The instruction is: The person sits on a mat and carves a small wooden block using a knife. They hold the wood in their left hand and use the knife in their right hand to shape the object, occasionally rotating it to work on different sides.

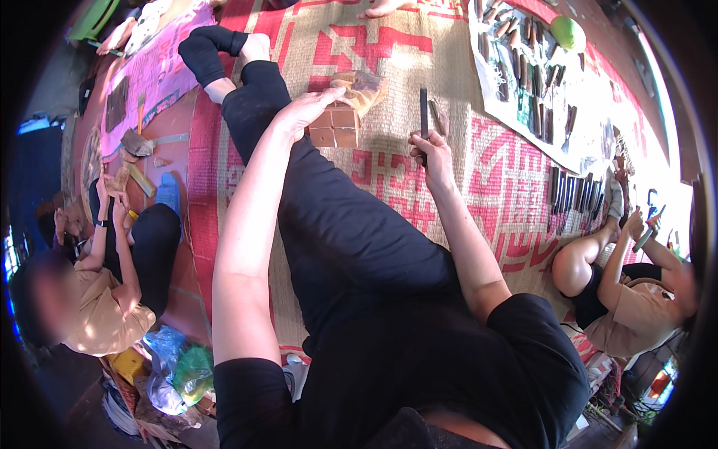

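My left hand is closed on the left side of a brown block, its fingers reaching over the top edge. Pale lines split the block's near face into squares. A crumpled yellowish-brown wrapping lies over the block's far end. To the right, my right hand grips a narrow dark flat bar, which points away from me. Just beyond the fingers a small brownish piece shows; whether the hand holds it too, I cannot tell.
My leg stretches across the red-and-straw mat. Far right, a white sheet carries many dark-handled tools, with a green round fruit. Dark strips lie in a row nearby. One person sits left, another right.
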### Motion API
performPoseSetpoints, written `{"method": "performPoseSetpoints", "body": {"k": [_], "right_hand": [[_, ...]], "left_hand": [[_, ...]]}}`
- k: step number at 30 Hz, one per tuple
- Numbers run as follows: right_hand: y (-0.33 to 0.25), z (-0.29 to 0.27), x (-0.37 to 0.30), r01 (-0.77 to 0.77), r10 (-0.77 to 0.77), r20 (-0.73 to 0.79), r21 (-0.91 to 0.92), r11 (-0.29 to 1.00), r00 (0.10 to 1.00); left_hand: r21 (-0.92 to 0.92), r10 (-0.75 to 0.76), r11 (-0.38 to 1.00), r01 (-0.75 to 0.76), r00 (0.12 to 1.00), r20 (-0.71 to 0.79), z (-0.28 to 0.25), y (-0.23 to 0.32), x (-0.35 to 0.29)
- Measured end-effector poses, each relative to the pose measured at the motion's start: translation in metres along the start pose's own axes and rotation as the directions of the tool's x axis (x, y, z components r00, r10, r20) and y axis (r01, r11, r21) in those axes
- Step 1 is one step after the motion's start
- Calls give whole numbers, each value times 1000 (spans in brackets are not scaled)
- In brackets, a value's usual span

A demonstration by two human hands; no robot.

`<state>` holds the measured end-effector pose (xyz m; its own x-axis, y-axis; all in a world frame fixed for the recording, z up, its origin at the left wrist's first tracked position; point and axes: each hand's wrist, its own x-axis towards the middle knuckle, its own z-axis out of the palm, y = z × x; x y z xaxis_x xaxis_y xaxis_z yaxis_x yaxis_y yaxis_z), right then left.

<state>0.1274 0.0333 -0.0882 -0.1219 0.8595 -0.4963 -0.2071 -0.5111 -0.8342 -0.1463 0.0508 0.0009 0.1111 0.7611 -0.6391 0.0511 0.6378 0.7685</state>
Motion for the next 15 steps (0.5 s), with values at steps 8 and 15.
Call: {"method": "performPoseSetpoints", "body": {"k": [8, 15], "right_hand": [[-2, 1, -1, 26, -28, -22, -65, 998, 999], [-2, -6, 3, -68, 47, 91, 238, 969, 995]], "left_hand": [[9, 29, 1000, -30, 997, 70, 1, 0, -2], [115, 93, 987, -112, 983, 155, -2, -3, -3]]}}
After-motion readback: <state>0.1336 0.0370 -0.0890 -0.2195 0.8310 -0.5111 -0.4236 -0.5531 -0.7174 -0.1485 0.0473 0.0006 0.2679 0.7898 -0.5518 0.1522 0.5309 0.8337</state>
